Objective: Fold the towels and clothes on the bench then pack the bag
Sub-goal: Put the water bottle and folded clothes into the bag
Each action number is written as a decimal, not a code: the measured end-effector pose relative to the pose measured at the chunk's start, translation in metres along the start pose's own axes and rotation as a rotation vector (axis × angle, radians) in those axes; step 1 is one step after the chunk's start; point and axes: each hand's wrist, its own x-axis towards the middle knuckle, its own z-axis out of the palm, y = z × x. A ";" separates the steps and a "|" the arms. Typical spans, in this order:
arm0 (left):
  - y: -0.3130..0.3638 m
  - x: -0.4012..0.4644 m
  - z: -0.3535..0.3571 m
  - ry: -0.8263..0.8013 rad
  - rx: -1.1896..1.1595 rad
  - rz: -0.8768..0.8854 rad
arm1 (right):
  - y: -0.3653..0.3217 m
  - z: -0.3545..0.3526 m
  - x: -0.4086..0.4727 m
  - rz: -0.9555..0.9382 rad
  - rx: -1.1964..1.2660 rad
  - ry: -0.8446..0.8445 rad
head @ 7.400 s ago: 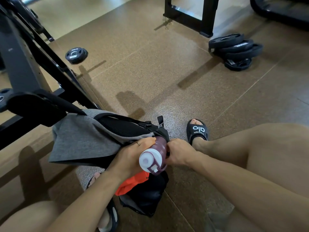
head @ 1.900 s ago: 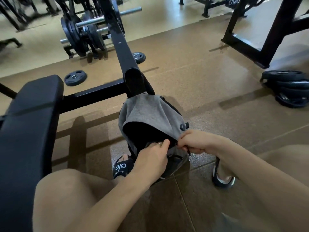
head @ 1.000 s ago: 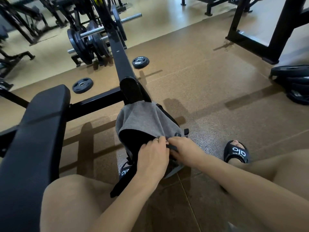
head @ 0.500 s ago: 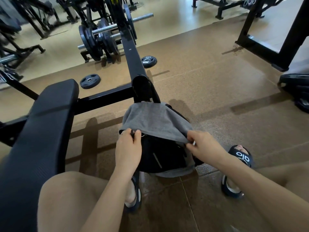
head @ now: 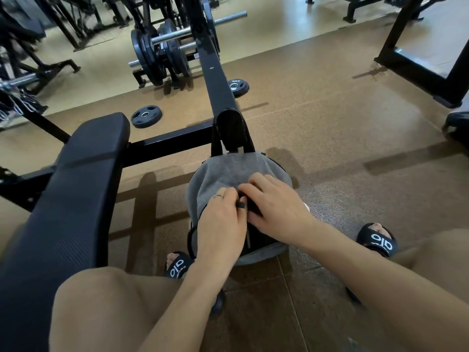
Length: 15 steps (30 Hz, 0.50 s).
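A grey and black bag (head: pixel 223 174) stands on the floor between my feet, leaning against the bench's black frame. My left hand (head: pixel 222 219) is on its top, fingers curled and pinching a small black pull tab (head: pixel 240 205) at the bag's seam. My right hand (head: pixel 276 204) lies over the top of the bag just right of the tab, fingers bent onto the grey fabric and the black strip beneath. The bag's contents are hidden. The black padded bench (head: pixel 66 199) runs along my left with nothing on its visible pad.
A black frame beam (head: pixel 218 80) rises behind the bag. Two loose weight plates (head: pixel 146 116) lie on the floor, and a loaded plate rack (head: pixel 162 57) stands beyond. Another rack post (head: pixel 449 64) is at the right. My sandalled feet (head: pixel 378 240) flank the bag.
Both hands came together from the bag's two sides to the middle of its top. The dark opening seen earlier is now mostly covered by the grey flap and my hands.
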 end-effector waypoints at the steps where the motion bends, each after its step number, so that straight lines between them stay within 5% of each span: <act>1: -0.001 0.001 0.000 0.004 -0.001 -0.005 | 0.001 0.004 0.004 -0.021 -0.020 -0.012; 6: -0.014 0.005 0.002 0.025 -0.014 -0.084 | 0.004 0.007 0.013 -0.070 -0.055 -0.045; 15: -0.074 -0.005 -0.014 0.054 -0.459 -0.674 | 0.019 0.005 0.012 -0.021 -0.076 -0.140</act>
